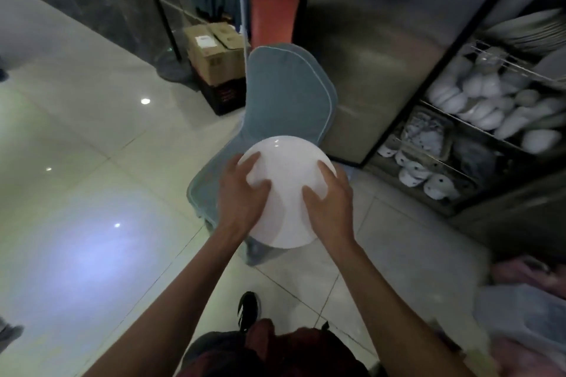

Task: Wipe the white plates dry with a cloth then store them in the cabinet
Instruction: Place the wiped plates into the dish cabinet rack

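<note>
A round white plate (288, 174) is held in front of me above a blue chair, tilted with its face toward the camera. My left hand (242, 193) grips its left rim, fingers spread over the face. My right hand (330, 202) grips the right rim, thumb on the face. No cloth shows in either hand. The open cabinet (398, 119) stands to the right, with wire shelves of white bowls (477, 101) and a stack of plates (526, 30) on an upper shelf.
A blue cushioned chair (288, 95) stands directly under and behind the plate. Cardboard boxes (214, 52) on a dark crate sit behind it by a glass wall. Pale glossy floor tiles (92, 138) spread to the left. A blurred translucent container (520, 321) is at the lower right.
</note>
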The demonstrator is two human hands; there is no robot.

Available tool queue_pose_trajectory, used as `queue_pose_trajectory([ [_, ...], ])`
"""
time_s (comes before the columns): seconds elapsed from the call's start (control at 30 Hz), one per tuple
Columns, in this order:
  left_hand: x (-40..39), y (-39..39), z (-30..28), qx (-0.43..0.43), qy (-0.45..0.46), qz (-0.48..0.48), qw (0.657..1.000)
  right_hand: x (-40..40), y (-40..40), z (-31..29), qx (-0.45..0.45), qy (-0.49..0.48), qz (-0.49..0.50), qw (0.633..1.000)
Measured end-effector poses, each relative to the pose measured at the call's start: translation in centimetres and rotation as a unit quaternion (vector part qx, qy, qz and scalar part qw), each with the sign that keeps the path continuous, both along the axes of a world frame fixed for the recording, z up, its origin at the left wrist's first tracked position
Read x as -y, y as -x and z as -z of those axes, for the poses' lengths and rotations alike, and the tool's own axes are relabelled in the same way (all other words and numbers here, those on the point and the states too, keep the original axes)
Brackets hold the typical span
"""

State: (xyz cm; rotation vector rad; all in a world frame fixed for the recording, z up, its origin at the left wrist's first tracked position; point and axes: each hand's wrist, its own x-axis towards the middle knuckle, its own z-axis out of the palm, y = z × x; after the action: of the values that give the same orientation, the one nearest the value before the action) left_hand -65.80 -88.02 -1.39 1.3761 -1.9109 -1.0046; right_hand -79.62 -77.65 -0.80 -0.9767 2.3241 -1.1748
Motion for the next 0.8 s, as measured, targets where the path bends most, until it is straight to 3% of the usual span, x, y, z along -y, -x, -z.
queue_pose_trajectory([
  [0.37, 1.0, 18.4, 2.1, 0.030, 0.016, 0.240, 0.970, -4.5, 12.7, 1.4, 0.013, -0.005, 0.222, 0.975],
  [0.8, -4.0, 42.6, 0.7, 0.025, 0.028, 0.317, 0.948, -10.7, 34.4, 1.1, 0.009, 0.027, 0.316, 0.948],
])
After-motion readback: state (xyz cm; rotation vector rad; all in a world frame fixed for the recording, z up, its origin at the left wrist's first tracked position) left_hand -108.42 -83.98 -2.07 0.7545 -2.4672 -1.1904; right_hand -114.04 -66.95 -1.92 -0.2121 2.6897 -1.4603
